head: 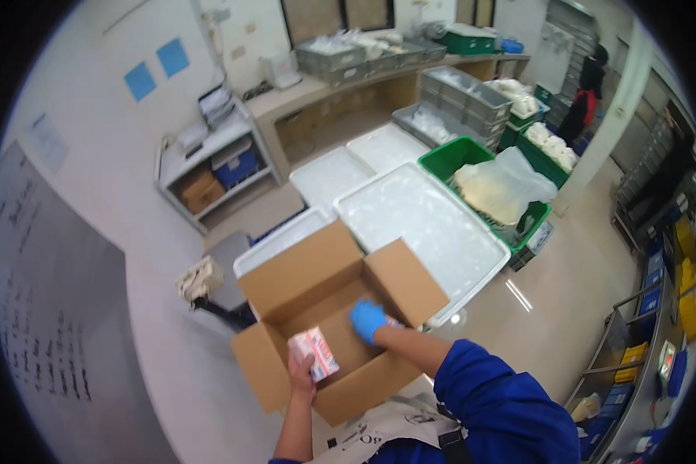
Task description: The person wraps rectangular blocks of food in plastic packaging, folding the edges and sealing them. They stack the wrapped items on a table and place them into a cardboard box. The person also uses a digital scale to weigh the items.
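Note:
An open cardboard carton [330,313] stands before me with its flaps folded outward. Held over its near left part is a small white box with pink and red print [315,352], gripped in my bare left hand [301,365]. My right hand [366,320], in a blue glove, reaches down inside the carton on its right side. A piece of another pink-and-white printed item [392,321] shows behind the right wrist, mostly hidden. Whether the gloved fingers touch or hold it cannot be seen.
White lidded trays [417,226] lie beyond the carton. A green crate [461,152] holding a plastic bag [504,185] stands to the right. Grey crates [464,104] are stacked behind. A wheeled shelf [214,156] stands at left. Two people [586,95] are at far right.

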The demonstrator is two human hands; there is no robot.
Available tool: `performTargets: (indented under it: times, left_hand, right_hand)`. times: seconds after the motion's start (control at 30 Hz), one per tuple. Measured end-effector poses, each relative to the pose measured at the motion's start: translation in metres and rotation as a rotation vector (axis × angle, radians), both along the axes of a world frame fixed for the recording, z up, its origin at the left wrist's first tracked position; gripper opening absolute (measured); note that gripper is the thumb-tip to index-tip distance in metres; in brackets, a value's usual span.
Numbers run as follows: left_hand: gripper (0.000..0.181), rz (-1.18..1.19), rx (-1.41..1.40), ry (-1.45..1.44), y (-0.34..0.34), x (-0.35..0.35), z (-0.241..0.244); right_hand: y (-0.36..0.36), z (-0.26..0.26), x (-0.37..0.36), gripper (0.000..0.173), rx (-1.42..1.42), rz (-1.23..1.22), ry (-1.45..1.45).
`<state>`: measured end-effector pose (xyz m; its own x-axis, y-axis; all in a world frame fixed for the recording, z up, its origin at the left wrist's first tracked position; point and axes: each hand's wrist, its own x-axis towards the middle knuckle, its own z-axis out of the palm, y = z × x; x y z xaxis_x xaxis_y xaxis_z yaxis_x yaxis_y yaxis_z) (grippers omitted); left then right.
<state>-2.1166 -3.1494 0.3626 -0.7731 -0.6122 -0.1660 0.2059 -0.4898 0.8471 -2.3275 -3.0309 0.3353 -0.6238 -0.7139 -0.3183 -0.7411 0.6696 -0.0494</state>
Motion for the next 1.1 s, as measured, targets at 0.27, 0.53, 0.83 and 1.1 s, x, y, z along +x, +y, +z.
performTargets:
  times: [0.27,0.53,0.83,1.1]
  left_hand:
    - [0.061,-0.044,-0.271,0.035,-0.033,-0.017,-0.04]
    - [0.058,-0.183,-0.153,0.163,0.109,-0.186,0.034]
    - [0.061,-0.958,0.433,0.144,0.499,-0.371,0.022]
    - [0.052,-1.725,0.388,-0.293,0.855,-0.364,0.031]
  right_hand:
    - [0.08,0.143,-0.023,0.089,-0.977,-0.18,-0.395]
    - [0.398,0.135,-0.068,0.055,-1.484,-0.657,-1.351]
    - [0.767,0.025,0.07,0.056,-1.602,-1.631,-0.759]
    - [1.039,0.041,0.221,0.056,-1.26,-2.117,0.904]
